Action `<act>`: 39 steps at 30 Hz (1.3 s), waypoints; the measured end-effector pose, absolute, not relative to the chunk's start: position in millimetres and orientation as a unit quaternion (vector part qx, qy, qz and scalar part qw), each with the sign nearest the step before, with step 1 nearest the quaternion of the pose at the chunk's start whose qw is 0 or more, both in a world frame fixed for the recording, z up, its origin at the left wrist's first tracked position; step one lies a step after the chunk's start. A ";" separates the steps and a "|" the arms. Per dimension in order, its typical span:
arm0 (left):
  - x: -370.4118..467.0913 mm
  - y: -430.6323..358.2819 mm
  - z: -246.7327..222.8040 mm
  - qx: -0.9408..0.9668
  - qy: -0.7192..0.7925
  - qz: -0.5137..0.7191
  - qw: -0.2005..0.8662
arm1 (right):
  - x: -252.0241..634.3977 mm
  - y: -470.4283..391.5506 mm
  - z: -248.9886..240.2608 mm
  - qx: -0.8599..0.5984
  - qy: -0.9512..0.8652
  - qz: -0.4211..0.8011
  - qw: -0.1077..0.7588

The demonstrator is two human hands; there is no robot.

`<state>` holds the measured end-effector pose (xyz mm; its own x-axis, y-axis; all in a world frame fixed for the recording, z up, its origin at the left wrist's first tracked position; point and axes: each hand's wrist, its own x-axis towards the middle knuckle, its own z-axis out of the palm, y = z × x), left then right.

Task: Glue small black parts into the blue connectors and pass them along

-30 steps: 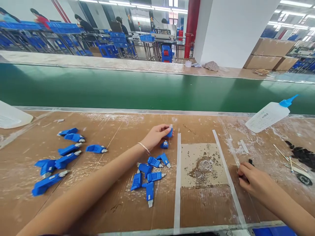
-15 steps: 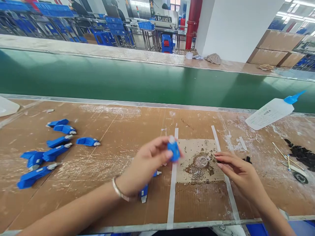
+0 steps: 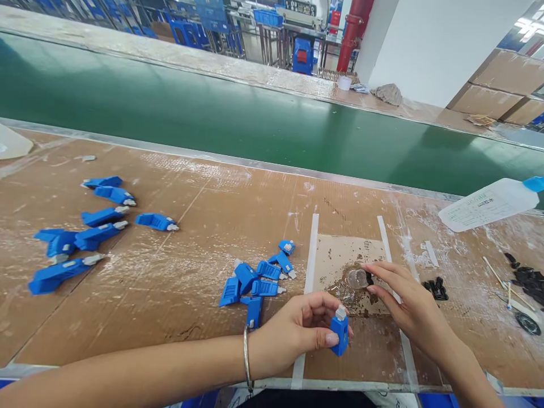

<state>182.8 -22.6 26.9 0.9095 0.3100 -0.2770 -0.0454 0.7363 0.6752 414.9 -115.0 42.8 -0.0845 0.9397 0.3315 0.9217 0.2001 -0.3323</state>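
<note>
Near the table's front edge, my left hand (image 3: pixel 308 331) pinches a blue plastic part (image 3: pixel 339 334) with a grey tip pointing up. My right hand (image 3: pixel 397 289) is closed on a small black piece (image 3: pixel 369 279), held against or right beside a small clear round dish (image 3: pixel 357 278). Whether the two touch, I cannot tell. Under the dish is a wet-spotted cardboard square (image 3: pixel 330 255) between two white tape strips. Several similar blue parts (image 3: pixel 266 288) lie in a pile left of the tape, just beyond my left wrist.
More blue parts (image 3: pixel 100 235) are spread at the left. On the right lie a white bottle (image 3: pixel 488 205) with a blue nozzle, small black pieces (image 3: pixel 436 289), a larger black heap (image 3: pixel 529 283) and cotton swabs (image 3: pixel 509 296). A green belt (image 3: pixel 255 122) runs behind the table.
My left hand has come nearer the front edge and to the right with the blue part, uncovering the blue pile. My right fingers have moved left to the dish. The view has tilted down.
</note>
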 end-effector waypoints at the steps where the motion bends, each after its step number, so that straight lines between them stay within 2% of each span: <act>1: 183.1 -23.3 26.1 0.348 0.193 0.095 0.913 | 414.8 -114.7 43.1 -0.630 -0.740 0.016 0.236; 12: 185.5 -21.7 21.2 0.341 0.204 0.082 0.914 | 413.3 -117.7 52.0 -0.623 -0.758 -0.043 0.188; 15: 186.2 -21.3 19.5 0.339 0.215 0.084 0.912 | 405.1 -131.3 55.3 -0.655 -0.711 -0.008 0.256; 20: 187.0 -22.6 16.0 0.327 0.222 0.076 0.915 | 364.3 -150.9 48.7 -0.605 -0.609 0.213 0.467; 24: 186.2 -23.5 14.4 0.313 0.203 0.088 0.924 | 341.2 -148.9 37.9 -0.561 -0.582 0.277 0.520; 32: 185.7 -23.4 18.7 0.300 0.220 0.087 0.924 | 343.4 -148.0 30.8 -0.558 -0.640 0.234 0.473; 39: 183.6 -21.1 21.7 0.283 0.264 0.072 0.919 | 323.5 -151.5 14.4 -0.577 -0.714 0.084 0.387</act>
